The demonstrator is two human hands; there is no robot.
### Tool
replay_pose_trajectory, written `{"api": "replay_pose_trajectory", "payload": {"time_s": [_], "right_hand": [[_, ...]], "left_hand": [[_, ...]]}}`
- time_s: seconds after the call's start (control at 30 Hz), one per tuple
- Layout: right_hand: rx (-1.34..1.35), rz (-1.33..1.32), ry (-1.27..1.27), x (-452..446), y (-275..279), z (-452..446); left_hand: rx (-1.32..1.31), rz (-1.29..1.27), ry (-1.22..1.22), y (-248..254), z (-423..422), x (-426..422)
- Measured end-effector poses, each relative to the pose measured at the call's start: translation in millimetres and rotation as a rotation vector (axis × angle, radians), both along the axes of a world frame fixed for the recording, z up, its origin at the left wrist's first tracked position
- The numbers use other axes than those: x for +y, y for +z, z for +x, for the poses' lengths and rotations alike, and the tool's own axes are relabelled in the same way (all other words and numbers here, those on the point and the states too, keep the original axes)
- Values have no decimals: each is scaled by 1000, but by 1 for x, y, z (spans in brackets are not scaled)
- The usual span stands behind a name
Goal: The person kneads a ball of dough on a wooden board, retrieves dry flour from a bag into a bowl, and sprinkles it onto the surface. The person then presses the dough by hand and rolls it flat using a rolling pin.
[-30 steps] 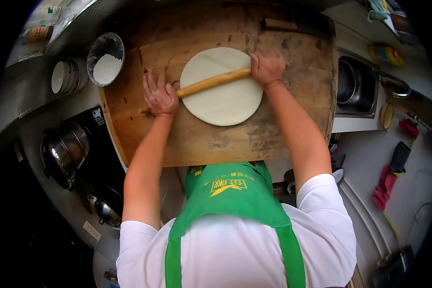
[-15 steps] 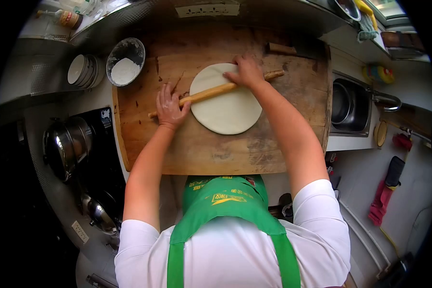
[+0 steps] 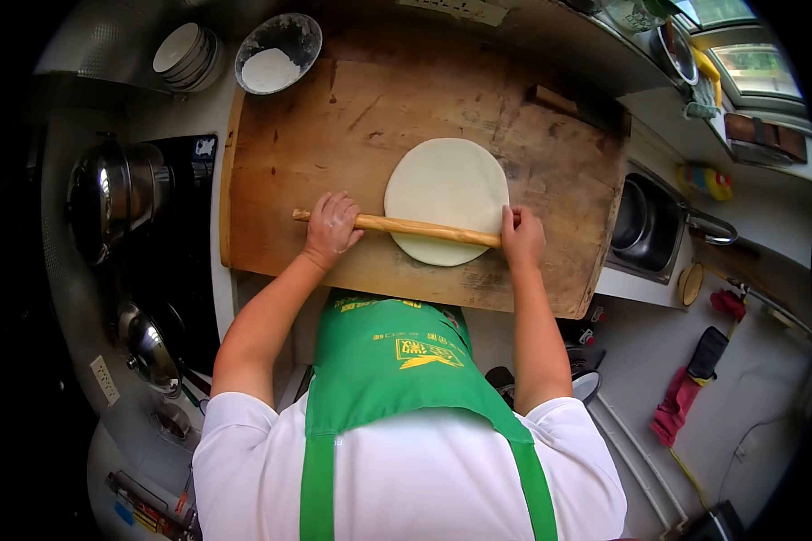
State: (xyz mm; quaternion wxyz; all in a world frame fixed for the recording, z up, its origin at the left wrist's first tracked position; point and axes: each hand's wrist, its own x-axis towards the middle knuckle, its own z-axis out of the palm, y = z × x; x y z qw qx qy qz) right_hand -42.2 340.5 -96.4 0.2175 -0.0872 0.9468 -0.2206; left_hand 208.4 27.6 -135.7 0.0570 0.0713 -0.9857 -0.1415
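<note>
A round, flat sheet of pale dough (image 3: 447, 185) lies on the wooden board (image 3: 289, 153). Across its near part rests a wooden rolling pin (image 3: 424, 229), which sticks out past the dough on the left. My left hand (image 3: 333, 227) is wrapped over the pin left of the dough, with the pin's left tip showing beyond it. Gripped in my right hand (image 3: 522, 236) is the pin's other end, by the dough's right edge. That end is hidden under the fingers.
A bowl of white flour (image 3: 271, 69) stands at the board's back left corner, beside stacked bowls (image 3: 188, 56). A wooden block (image 3: 552, 99) is at the back right. The sink (image 3: 645, 221) lies right of the board, pots (image 3: 117, 198) to the left.
The pin and both hands have come nearer to my body, and the pin's slant has reversed. My right hand has shifted from over the dough to the pin's right end. The view has turned.
</note>
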Motion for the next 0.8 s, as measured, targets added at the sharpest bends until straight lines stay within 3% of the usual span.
{"api": "replay_pose_trajectory", "payload": {"time_s": [0.03,0.1,0.33,0.47,0.7,0.8], "right_hand": [[-15,5,6,17,-4,14],[618,-37,233,50,-29,39],[683,34,212,32,-51,29],[834,-126,-197,-35,-63,-46],[645,-380,-3,-66,-55,-109],[728,-403,146,-58,-58,-100]], "left_hand": [[-14,14,-19,-4,8,12],[-18,23,11,-3,14,43],[50,-100,205,-23,8,59],[132,-24,266,-15,-67,7],[240,-162,205,-1,-141,-50],[309,-169,265,-10,-125,-38]]}}
